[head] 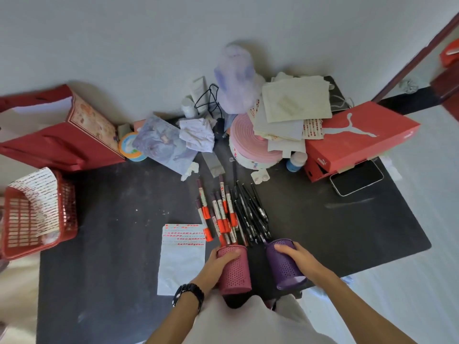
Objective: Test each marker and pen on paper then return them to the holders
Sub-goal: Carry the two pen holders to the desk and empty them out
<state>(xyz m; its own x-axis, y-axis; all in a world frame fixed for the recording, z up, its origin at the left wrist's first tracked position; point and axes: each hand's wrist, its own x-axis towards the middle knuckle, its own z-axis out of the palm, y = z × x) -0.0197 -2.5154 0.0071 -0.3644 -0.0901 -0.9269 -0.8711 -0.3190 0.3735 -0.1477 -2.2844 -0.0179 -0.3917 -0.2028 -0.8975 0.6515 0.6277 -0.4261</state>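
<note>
Two perforated holders lie tipped on their sides at the near edge of the black table (111, 219), mouths facing away from me. My left hand (218, 265) grips the pink holder (234, 270). My right hand (300, 260) grips the purple holder (283, 264). Several red-capped markers (219, 216) lie spilled just beyond the pink holder's mouth. Several black pens (252, 214) lie beside them, beyond the purple holder. A white paper (182, 256) with rows of red test marks lies left of the pink holder.
A red mesh basket (37, 217) stands at the table's left edge, a red gift bag (59, 135) behind it. Clutter fills the back: a pink round box (253, 145), stacked papers (295, 103), a red shoebox (360, 137) and a phone (356, 178).
</note>
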